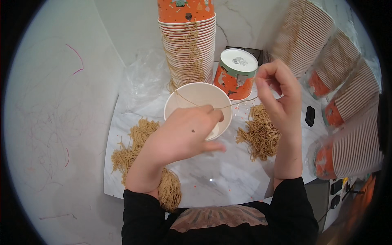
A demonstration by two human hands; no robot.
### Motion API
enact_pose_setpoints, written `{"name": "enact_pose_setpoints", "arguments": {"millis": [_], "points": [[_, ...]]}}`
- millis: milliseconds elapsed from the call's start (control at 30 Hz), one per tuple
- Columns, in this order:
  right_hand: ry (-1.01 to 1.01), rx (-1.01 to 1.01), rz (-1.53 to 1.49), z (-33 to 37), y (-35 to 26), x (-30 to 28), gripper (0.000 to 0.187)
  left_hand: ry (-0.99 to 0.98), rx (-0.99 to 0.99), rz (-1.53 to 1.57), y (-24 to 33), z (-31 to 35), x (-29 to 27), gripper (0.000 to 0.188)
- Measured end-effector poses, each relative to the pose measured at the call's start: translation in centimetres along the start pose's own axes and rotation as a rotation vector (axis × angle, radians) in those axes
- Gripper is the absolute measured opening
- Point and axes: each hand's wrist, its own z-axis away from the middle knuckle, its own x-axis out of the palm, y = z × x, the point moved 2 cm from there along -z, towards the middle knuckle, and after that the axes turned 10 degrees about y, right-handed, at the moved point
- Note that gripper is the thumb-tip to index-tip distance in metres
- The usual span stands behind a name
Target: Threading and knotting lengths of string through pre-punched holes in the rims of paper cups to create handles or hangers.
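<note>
A white paper tub (176, 97) stands upright with its mouth toward me. Across that mouth, my left hand (185, 128) has bent fingers on a thin tan cord (241, 103), with the thumb held apart. The cord dips at those fingers, whose hold is partly hidden. My right hand (279, 92), raised to the right of the tub, is closed in a pinch at the cord's other end. A heap of tan cords (261, 134) lies below my right hand. Another pile of cords (141, 136) lies by my left forearm, and a further bundle (169, 191) sits under it.
A tall stack of nested tubs (188, 53), draped with cords, rises behind. Next to it an orange printed tub (234, 83) stands upside down. Bagged tub stacks (353, 85) line the right side. Clear plastic (143, 79) lies at back left; a small black object (310, 116) lies right.
</note>
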Motion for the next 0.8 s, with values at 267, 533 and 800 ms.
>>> {"name": "enact_pose_setpoints", "arguments": {"millis": [267,533,800], "points": [[0.053,0.005,0.013,-0.4,-0.1,-1.3,0.005,0.026,-0.074,-0.054,0.1,-0.7,-0.1,0.028],[-0.146,-0.286,-0.026,0.5,-1.3,0.0,0.023,0.277,-0.368,0.948,0.1,-0.9,-1.6,0.037],[-0.048,-0.543,0.075,0.3,-1.9,1.3,0.030,0.368,-0.351,1.147,0.8,-1.0,-1.8,0.039]]}}
